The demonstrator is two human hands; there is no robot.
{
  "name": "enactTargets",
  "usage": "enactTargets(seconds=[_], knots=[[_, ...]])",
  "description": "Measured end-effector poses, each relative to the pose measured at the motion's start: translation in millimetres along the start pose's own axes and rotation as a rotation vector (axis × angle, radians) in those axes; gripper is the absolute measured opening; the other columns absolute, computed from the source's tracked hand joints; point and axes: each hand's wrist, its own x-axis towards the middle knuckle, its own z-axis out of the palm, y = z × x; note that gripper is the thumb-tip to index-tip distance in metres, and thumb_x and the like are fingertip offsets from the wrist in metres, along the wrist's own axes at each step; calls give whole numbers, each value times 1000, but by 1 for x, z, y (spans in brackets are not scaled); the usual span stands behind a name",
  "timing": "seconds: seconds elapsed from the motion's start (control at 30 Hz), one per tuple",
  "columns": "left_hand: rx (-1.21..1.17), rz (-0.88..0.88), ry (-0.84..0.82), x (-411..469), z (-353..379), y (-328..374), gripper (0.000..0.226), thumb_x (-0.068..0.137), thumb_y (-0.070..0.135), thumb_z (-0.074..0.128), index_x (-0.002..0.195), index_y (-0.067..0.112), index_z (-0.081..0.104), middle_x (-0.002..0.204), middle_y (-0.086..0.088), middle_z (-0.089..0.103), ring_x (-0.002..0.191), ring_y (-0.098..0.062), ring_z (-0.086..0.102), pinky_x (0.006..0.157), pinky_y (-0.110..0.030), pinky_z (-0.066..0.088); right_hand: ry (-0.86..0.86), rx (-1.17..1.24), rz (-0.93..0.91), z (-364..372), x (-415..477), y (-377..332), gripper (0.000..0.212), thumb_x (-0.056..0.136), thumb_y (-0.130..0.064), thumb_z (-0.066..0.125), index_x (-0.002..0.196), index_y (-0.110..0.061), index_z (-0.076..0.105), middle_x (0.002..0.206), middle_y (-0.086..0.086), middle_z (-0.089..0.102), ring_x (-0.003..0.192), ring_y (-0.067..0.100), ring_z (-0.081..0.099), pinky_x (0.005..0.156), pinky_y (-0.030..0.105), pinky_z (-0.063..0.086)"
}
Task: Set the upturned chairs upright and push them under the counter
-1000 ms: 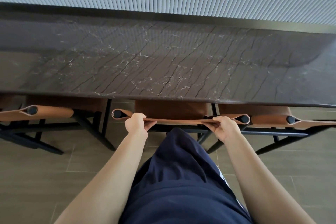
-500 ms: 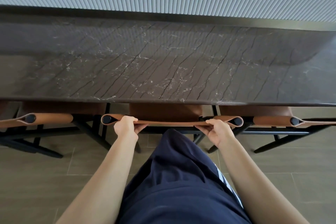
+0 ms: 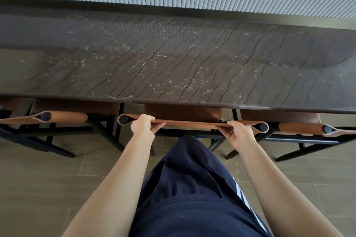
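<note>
Left grip (image 3: 142, 127) and right grip (image 3: 239, 133) are clutching the backrest (image 3: 192, 122) of the middle chair (image 3: 183, 112), standing upright with its seat partly under the desk (image 3: 173, 59). An uneven shove risks jamming its legs against the neighbouring chair (image 3: 300, 127).

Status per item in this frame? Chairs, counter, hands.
middle chair: upright, seat under the counter edge, gripped at its top by both hands.
left chair: upright, seat under the counter.
right chair: upright, seat under the counter.
counter: dark veined top, overhangs all three seats.
left hand: grips the middle chair near its left end.
right hand: grips the middle chair near its right end.
</note>
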Motion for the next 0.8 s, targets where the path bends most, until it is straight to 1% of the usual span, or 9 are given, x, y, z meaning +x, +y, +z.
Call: enactTargets(seconds=[0.07, 0.13, 0.23, 0.33, 0.4, 0.5, 0.6, 0.7, 0.8], knots=[[16, 0, -51, -3, -6, 0, 41, 86, -13, 55, 123, 1, 50, 118, -24, 57, 99, -41, 63, 71, -48, 60, 15, -15, 11, 1, -2, -1, 35, 93, 10, 50, 128, 7, 45, 125, 31, 56, 107, 42, 63, 67, 44, 57], [36, -20, -133, -7, -11, 2, 36, 88, -5, 62, 122, 2, 52, 118, -24, 60, 99, -39, 65, 70, -45, 61, 12, -34, 27, 0, -6, -2, 33, 94, 6, 53, 126, 5, 46, 121, 28, 59, 101, 39, 66, 65, 43, 58], [73, -34, -253, -18, -19, 4, 32, 87, 13, 70, 112, 2, 54, 116, -26, 61, 99, -39, 66, 75, -44, 60, -47, -89, 50, -2, -14, -5, 27, 99, -14, 55, 121, -1, 48, 114, 25, 66, 92, 35, 70, 63, 41, 59], [83, -13, -314, -27, -26, 1, 48, 87, 26, 70, 125, 4, 49, 120, -26, 59, 104, -37, 65, 82, -43, 58, -162, -155, 95, -10, -25, -3, 43, 98, -42, 52, 124, -8, 44, 118, 20, 66, 106, 32, 66, 66, 44, 59], [57, 31, -331, -34, -33, -6, 59, 90, 28, 67, 137, 3, 41, 126, -24, 56, 109, -35, 63, 84, -42, 57, -227, -160, 103, -18, -29, 2, 51, 98, -50, 47, 135, -14, 40, 123, 15, 63, 118, 32, 58, 70, 46, 58], [46, 119, -353, -46, -45, -20, 60, 96, 28, 58, 145, 3, 35, 136, -20, 51, 119, -31, 56, 89, -41, 54, -306, -179, 85, -30, -38, 7, 59, 101, -49, 39, 148, -13, 33, 132, 11, 60, 124, 32, 54, 74, 45, 57], [28, 201, -339, -64, -58, -39, 52, 99, 26, 51, 145, 6, 38, 138, -15, 53, 122, -30, 55, 89, -39, 53, -385, -245, 64, -42, -57, 9, 59, 103, -46, 37, 151, -13, 30, 140, 9, 55, 124, 31, 55, 79, 42, 56], [10, 230, -334, -88, -73, -62, 46, 100, 23, 48, 142, 6, 42, 132, -13, 57, 118, -27, 58, 88, -38, 54, -453, -311, 31, -57, -77, 10, 53, 103, -43, 37, 146, -12, 39, 137, 9, 58, 121, 28, 58, 79, 39, 56], [6, 276, -336, -110, -90, -86, 40, 101, 23, 46, 137, 6, 49, 124, -9, 63, 112, -24, 63, 89, -36, 54, -501, -353, -24, -75, -93, 13, 46, 104, -40, 35, 139, -13, 49, 134, 8, 61, 117, 25, 60, 85, 37, 55]])
